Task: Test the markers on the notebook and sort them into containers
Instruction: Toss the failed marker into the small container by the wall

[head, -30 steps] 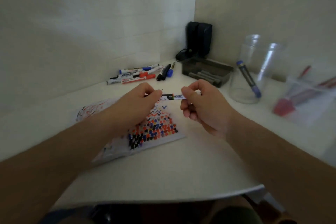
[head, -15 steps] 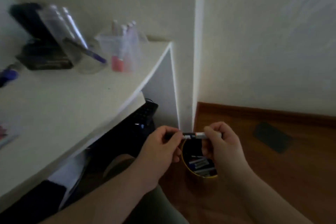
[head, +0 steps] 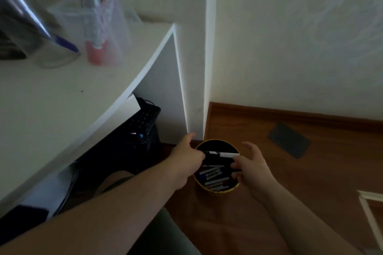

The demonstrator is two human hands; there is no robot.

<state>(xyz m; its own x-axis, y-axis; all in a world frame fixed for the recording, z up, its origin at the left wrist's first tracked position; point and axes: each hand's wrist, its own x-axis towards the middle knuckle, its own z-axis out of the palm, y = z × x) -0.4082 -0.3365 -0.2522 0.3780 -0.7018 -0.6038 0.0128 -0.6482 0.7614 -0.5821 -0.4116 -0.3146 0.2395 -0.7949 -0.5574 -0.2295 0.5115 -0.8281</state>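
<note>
Head view, lower middle of the frame: a marker [head: 222, 154] lies across the mouth of a round bin [head: 216, 189] on the floor, left hand [head: 186, 161] pinching its dark end, right hand [head: 251, 165] fingers spread loose beside it.

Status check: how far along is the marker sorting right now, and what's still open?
Done: several markers lie in the round bin on the floor, and others stand in the clear containers on the desk. In hand: one marker is above the bin's opening, between the left hand and the right hand, both with loosened fingers; it looks about to drop. Left: untested markers are out of view here, so I cannot count them.
</note>
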